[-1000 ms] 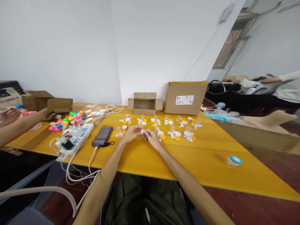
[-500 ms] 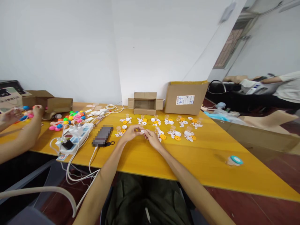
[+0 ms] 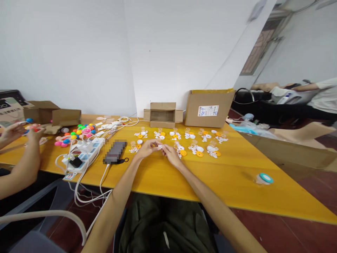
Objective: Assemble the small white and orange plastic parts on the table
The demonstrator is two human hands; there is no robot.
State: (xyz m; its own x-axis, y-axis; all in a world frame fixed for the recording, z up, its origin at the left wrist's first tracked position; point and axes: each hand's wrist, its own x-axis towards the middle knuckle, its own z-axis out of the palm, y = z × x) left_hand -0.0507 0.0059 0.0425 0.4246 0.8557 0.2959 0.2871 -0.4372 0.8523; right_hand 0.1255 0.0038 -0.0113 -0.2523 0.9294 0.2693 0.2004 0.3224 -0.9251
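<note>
Left-hand fingers (image 3: pixel 154 143) and right-hand fingers (image 3: pixel 165 149) are clamped on a white piece (image 3: pixel 160 147). Behind them, an open box (image 3: pixel 162 124) is placed.

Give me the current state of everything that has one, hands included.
Left hand: pinching a white part
Right hand: pinching the same part
Small carton: open, flaps spread
Carton by the coloured balls: open
Teal-lidded jar: lid on
Power strip: plugs inserted
Dark device: lying flat, cable attached
</note>
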